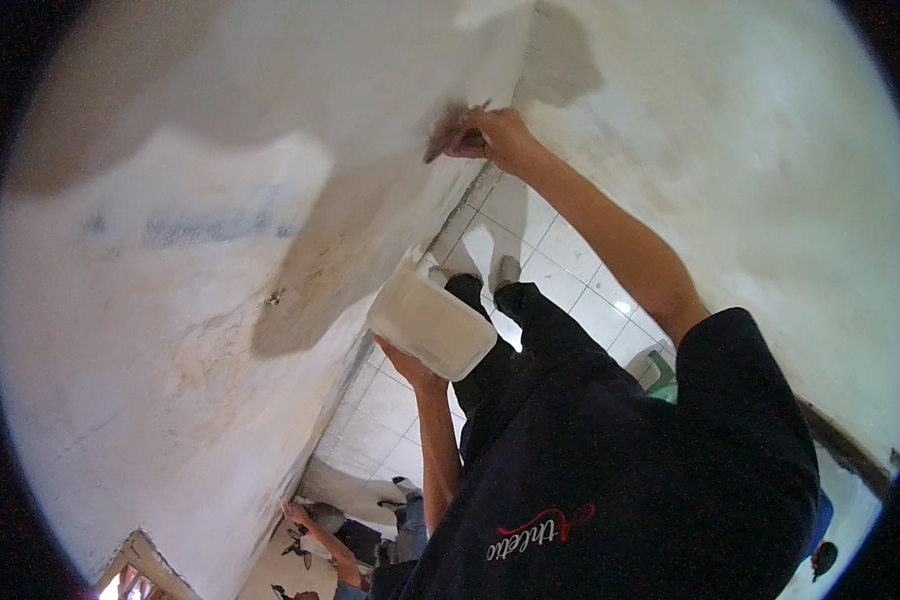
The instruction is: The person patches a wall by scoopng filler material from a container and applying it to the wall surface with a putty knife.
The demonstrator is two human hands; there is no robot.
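My left hand grips a rectangular off-white plastic tub from beneath, in front of my legs. Whether pale stuff lies in the tub, I cannot tell. At the corner where two walls meet, my right hand is stretched out and closed around a small brownish flat tool. Its edge is at or close to the left wall; blur hides its exact kind. That wall is whitish, with stained and rough patches and a bluish-grey smear.
A second pale wall rises on the right. White floor tiles lie beneath my feet. Behind me stands something green, partly hidden by my shirt. At the lower left another person's hand touches the same wall, near a framed opening.
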